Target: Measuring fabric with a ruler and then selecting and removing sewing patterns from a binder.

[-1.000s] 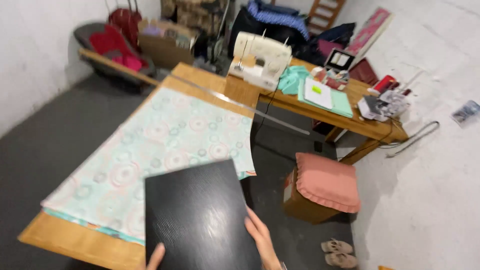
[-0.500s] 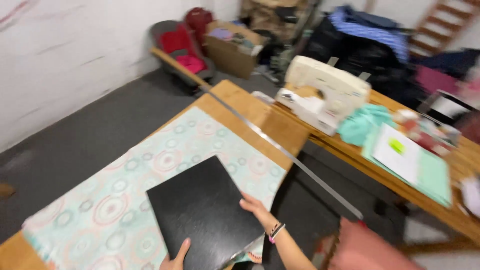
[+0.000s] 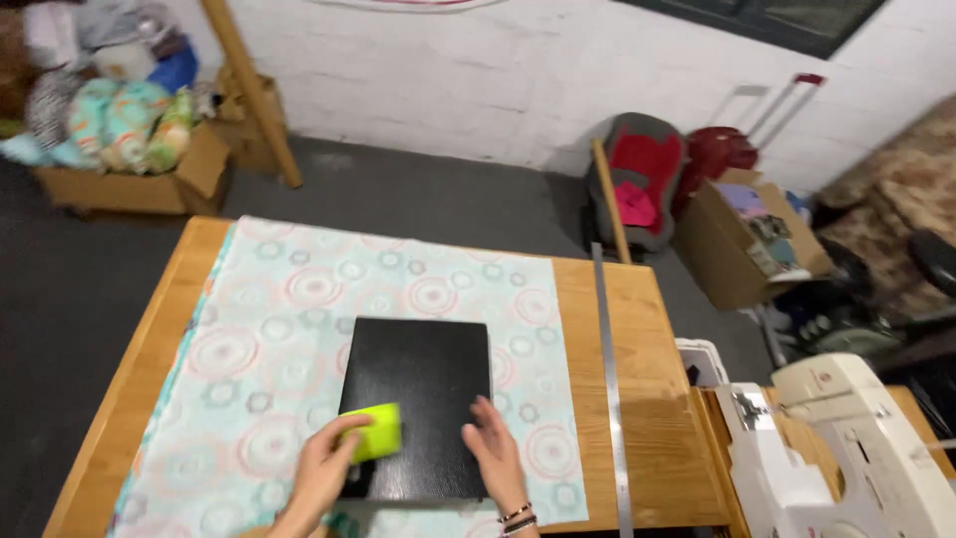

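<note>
Looking straight down at a light wooden table (image 3: 652, 418), and spread across most of it is a pale mint cotton cloth printed with pink and grey rings (image 3: 289, 339). Right in the middle of that cloth lies a flat black rectangular board with a faintly grained surface (image 3: 418, 384), its long sides running away from the person, its near edge close to the table's near side. The left hand (image 3: 329, 468) comes in from below and pinches a small bright yellow-green block (image 3: 376, 431) between thumb and fingers, the block sitting on the board's lower left corner. The right hand (image 3: 495, 453) lies on the board's lower right part, fingers stretched out and close together, palm down, holding nothing; dark bead bracelets (image 3: 516, 516) ring its wrist. Just beside the cloth's right edge a long steel ruler (image 3: 609, 399) runs the length of the table, bare wood on either side of it. At the right, apart from the table's edge, stands a white sewing machine (image 3: 846, 448). Farther back on the dark floor: a red-and-grey child seat (image 3: 642, 189) against the white brick wall (image 3: 498, 70), an open cardboard box (image 3: 742, 244) near it, and at far left another cardboard box heaped with rolled fabrics (image 3: 119, 149).
</note>
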